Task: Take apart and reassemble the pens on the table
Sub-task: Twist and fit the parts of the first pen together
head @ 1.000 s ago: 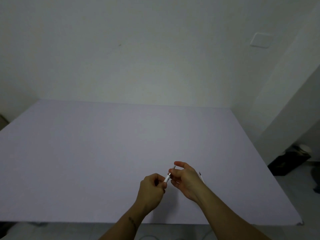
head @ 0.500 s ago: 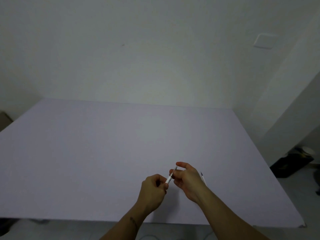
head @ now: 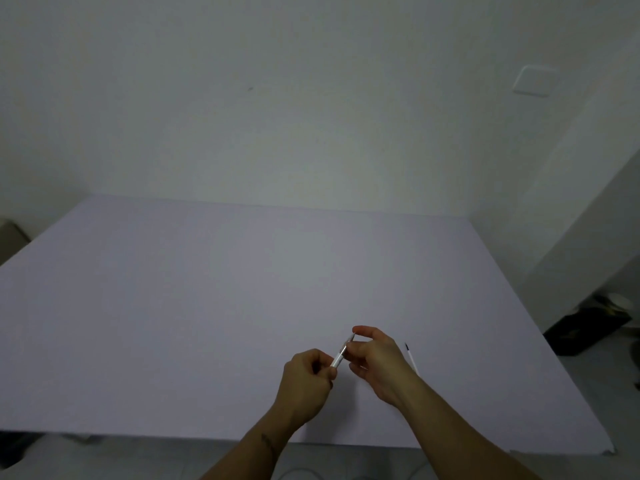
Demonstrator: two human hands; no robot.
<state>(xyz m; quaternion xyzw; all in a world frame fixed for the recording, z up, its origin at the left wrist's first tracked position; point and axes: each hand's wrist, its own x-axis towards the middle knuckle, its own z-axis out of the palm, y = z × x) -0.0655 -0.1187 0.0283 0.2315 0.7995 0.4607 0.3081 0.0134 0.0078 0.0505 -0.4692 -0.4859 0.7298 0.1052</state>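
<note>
A thin white pen [head: 340,355] slants between both hands above the near middle of the pale lilac table [head: 207,306]. My left hand [head: 306,382] is closed around its lower end. My right hand [head: 377,362] pinches its upper end with thumb and forefinger; the tip area is partly hidden by those fingers. A second thin white piece with a dark tip [head: 411,358] lies flat on the table just right of my right hand, half hidden behind the wrist.
The table's near edge [head: 138,436] runs close under my forearms, and its right edge drops to the floor. A dark bag or box [head: 585,327] sits on the floor at the right. White walls stand behind and to the right.
Both hands have stayed on the pen. My right forefinger has opened slightly around the upper end, and the pair of hands sits a little further right in view.
</note>
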